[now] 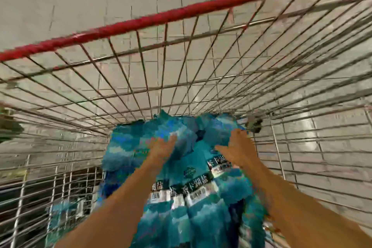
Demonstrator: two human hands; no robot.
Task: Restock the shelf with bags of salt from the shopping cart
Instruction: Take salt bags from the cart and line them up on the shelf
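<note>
Two bare forearms are showing from the lower edge of the frame, with no sleeve, cuff or glove covering either one. The left hand (164,147) is wearing no ring, watch or band that can be made out, and the right hand (237,147) is likewise showing none. Heavy blur is smearing the outlines of both, so finer detail is not coming through.

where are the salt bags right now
In the head view the blue salt bags lie piled in the wire shopping cart, low and centre, below its red rim, with the left hand and right hand on them.
</note>
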